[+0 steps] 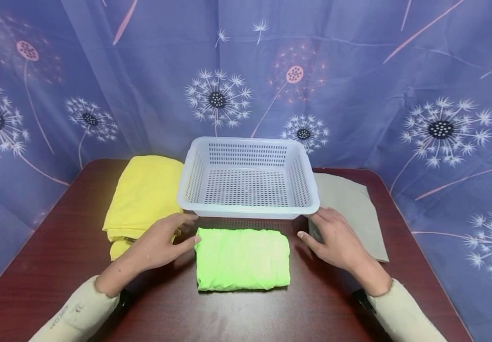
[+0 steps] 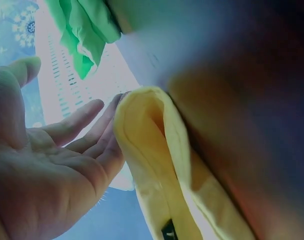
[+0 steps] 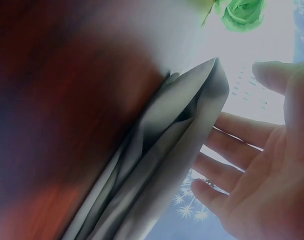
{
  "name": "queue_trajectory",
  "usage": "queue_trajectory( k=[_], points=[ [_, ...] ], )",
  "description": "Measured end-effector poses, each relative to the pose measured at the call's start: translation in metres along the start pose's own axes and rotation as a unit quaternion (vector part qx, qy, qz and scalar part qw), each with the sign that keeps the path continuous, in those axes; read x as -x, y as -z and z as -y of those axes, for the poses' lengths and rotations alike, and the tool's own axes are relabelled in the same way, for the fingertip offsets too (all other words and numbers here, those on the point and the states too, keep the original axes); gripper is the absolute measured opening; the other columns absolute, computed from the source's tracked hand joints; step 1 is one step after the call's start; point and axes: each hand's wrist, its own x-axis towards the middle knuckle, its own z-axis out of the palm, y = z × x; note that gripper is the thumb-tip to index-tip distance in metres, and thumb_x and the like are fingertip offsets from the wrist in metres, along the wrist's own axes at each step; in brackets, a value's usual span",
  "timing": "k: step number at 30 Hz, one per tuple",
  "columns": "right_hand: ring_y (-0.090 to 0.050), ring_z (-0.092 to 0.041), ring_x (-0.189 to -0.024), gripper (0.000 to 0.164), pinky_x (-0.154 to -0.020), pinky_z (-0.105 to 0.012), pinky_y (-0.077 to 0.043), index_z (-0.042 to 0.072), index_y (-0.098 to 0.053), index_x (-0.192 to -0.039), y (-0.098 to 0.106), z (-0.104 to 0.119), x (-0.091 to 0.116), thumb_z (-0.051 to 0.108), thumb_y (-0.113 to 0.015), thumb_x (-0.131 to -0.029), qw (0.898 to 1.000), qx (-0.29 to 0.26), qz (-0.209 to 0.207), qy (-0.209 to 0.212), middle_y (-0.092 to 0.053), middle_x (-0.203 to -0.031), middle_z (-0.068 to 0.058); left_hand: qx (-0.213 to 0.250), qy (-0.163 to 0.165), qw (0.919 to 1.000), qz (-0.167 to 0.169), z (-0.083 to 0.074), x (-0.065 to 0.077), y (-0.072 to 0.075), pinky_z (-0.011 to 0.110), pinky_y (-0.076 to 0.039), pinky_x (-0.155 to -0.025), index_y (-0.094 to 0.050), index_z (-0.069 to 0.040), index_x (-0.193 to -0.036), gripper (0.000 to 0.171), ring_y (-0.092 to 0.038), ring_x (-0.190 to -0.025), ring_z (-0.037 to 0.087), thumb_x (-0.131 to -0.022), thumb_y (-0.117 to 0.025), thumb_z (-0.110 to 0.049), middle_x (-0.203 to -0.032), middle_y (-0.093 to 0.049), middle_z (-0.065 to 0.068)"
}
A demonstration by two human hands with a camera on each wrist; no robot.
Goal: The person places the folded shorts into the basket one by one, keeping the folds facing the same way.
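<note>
A white perforated plastic basket [image 1: 246,209] stands in the middle of the table. In front of it lies a folded bright green cloth [image 1: 242,259]. My left hand [image 1: 160,242] reaches between the green cloth and a folded yellow cloth [image 1: 145,190], fingers extended toward the basket's near left corner. In the left wrist view its fingertips are right at the yellow fold [image 2: 147,130]. My right hand [image 1: 335,237] lies over the edge of a folded grey cloth [image 1: 352,199], fingertips at the basket's near right corner and thumb apart. Neither hand grips anything.
The dark red-brown wooden table [image 1: 164,313] carries everything. Behind it and along both sides hangs a blue-purple curtain [image 1: 151,95] with a dandelion print. The yellow cloth lies against the basket's left side, the grey one by its right.
</note>
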Motion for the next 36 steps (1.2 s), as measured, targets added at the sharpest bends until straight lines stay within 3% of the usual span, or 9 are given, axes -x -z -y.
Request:
queue_trajectory(
  k=[9, 18, 31, 36],
  points=[
    [-0.067, -0.039, -0.12, 0.051, -0.112, -0.064, -0.041, -0.001, -0.069, -0.134, 0.0, 0.008, 0.003, 0.03, -0.08, -0.094, 0.999, -0.004, 0.022, -0.028, -0.072, -0.129, -0.017, 0.028, 0.014, 0.9982, 0.05, -0.001, 0.0, -0.004, 0.032, -0.059, -0.08, -0.052, -0.001, -0.152, 0.072, -0.069, -0.092, 0.011, -0.1, -0.074, -0.044, -0.119, -0.071, 0.006],
    [-0.068, -0.037, -0.119, 0.05, -0.1, -0.055, -0.055, -0.003, -0.068, -0.133, 0.001, 0.016, 0.002, 0.03, -0.079, -0.097, 0.997, -0.032, 0.052, -0.044, -0.071, -0.129, -0.018, 0.06, 0.028, 0.995, 0.074, -0.005, 0.0, -0.006, 0.028, -0.059, -0.077, -0.048, 0.003, -0.154, 0.077, -0.066, -0.088, 0.008, -0.099, -0.075, -0.044, -0.115, -0.07, 0.006],
    [-0.068, -0.029, -0.111, 0.052, -0.095, -0.049, -0.057, -0.002, -0.067, -0.135, -0.004, 0.028, 0.0, 0.032, -0.078, -0.097, 0.994, -0.047, 0.085, -0.058, -0.071, -0.121, -0.015, 0.073, 0.043, 0.9914, 0.1, -0.012, -0.001, -0.012, 0.026, -0.059, -0.077, -0.04, 0.002, -0.159, 0.091, -0.068, -0.088, 0.007, -0.095, -0.078, -0.051, -0.114, -0.067, 0.008],
    [-0.068, -0.029, -0.112, 0.054, -0.095, -0.049, -0.057, -0.001, -0.064, -0.138, -0.006, 0.032, -0.001, 0.034, -0.076, -0.099, 0.991, -0.065, 0.098, -0.069, -0.07, -0.124, -0.016, 0.088, 0.079, 0.9855, 0.122, -0.016, -0.001, -0.014, 0.029, -0.059, -0.078, -0.037, -0.004, -0.162, 0.095, -0.07, -0.085, 0.004, -0.093, -0.079, -0.054, -0.136, -0.063, 0.014]
  ],
)
